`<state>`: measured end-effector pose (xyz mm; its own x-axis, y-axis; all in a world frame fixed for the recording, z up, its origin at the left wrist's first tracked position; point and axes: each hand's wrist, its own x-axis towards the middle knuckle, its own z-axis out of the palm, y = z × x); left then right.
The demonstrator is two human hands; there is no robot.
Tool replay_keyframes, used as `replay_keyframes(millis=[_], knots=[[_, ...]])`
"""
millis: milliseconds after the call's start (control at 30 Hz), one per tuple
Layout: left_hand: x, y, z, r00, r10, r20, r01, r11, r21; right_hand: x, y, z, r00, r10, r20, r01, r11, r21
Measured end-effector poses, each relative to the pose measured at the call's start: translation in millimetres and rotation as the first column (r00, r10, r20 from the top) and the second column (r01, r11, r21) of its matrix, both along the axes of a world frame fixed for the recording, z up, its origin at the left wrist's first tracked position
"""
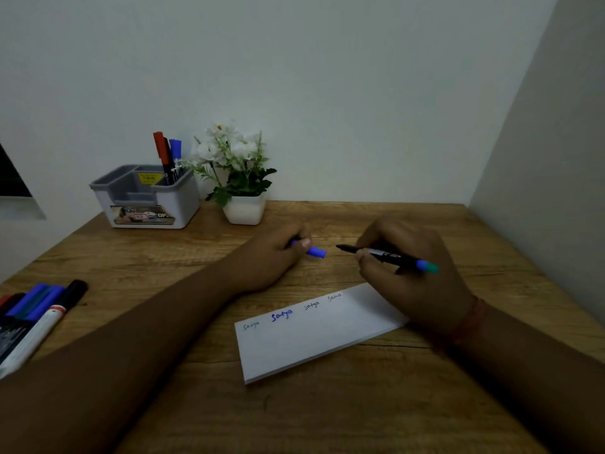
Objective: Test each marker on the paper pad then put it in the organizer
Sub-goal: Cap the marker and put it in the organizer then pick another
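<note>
We note the right hand (413, 273) pinching an uncapped marker (386, 256) beyond the paper pad (314, 335), tip toward the blue cap (316, 252) gripped in the left hand (275, 257), likely for recapping before the organizer (144, 198) at the far left.

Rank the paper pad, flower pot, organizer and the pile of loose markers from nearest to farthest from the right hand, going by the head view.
From the right hand:
1. paper pad, just under it.
2. flower pot, ahead and left.
3. organizer, far back left.
4. pile of loose markers, at the table's left edge.
</note>
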<state>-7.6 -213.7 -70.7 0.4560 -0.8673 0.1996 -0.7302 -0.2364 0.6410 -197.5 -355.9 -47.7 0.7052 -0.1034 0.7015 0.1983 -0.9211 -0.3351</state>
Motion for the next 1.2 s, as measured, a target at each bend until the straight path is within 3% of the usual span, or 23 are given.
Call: replay_keyframes(millis=[100, 300, 433, 600, 733, 867, 1067, 1200], knots=[[1, 1, -3, 0.997, 0.022, 0.067, -0.021, 1.0, -0.015, 2, -5, -1, 1.0, -0.011, 0.026, 0.007, 0.991, 0.136], [2, -5, -7, 0.989, -0.02, 0.149, 0.02, 1.0, 0.006, 5, -7, -4, 0.998, -0.055, -0.023, 0.058, 0.978, 0.2], [0, -3, -6, 0.987, -0.008, 0.161, 0.014, 0.999, -0.04, 6, -9, -3, 0.995, -0.084, -0.06, 0.1, 0.937, 0.335], [-5, -4, -3, 0.949, 0.118, 0.291, -0.096, 0.991, -0.089, 5, -1, 14, 0.996, -0.079, -0.042, 0.088, 0.78, 0.62], [-16, -9, -4, 0.898, 0.131, 0.421, -0.126, 0.991, -0.039, -1, 2, 28, 0.997, 0.052, -0.055, 0.021, 0.502, 0.864], [-20, -12, -8, 0.878, 0.11, 0.466, -0.143, 0.989, 0.037, -13, 10, 14, 0.949, -0.006, -0.315, 0.244, 0.644, 0.725], [-26, -13, -18, 0.85, 0.054, 0.525, -0.156, 0.976, 0.154, -21, 19, -4, 0.921, -0.045, -0.388, 0.285, 0.757, 0.588], [-26, -14, -22, 0.816, 0.037, 0.577, -0.152, 0.977, 0.153, -21, 17, -6, 0.912, -0.056, -0.407, 0.299, 0.77, 0.564]])
